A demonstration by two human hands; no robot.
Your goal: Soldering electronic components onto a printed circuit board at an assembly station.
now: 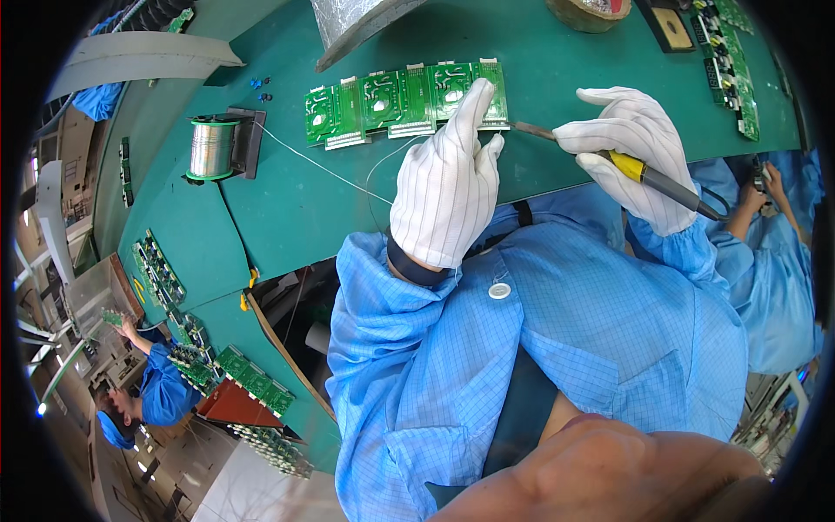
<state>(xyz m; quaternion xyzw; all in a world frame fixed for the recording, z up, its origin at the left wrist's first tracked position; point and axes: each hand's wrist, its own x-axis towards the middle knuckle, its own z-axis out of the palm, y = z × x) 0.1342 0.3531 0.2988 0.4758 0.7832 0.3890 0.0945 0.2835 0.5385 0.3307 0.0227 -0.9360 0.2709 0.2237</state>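
Observation:
A row of green circuit boards [383, 103] lies on the green bench mat [296, 209]. My left hand [445, 178], in a white striped glove, rests flat by the right end of the row, its fingertips touching the last board; a thin solder wire [322, 165] runs toward it from the spool. My right hand [635, 157], also gloved, grips a soldering iron [648, 174] with a yellow and dark handle. The iron's tip [526, 130] points left and sits just beside the rightmost board.
A solder wire spool [211, 148] stands on a black holder at the left. More green boards [156, 270] lie in stacks along the bench's left edge and at the far right [731, 61]. Other people in blue coats work at the left [161, 391] and right [774, 226].

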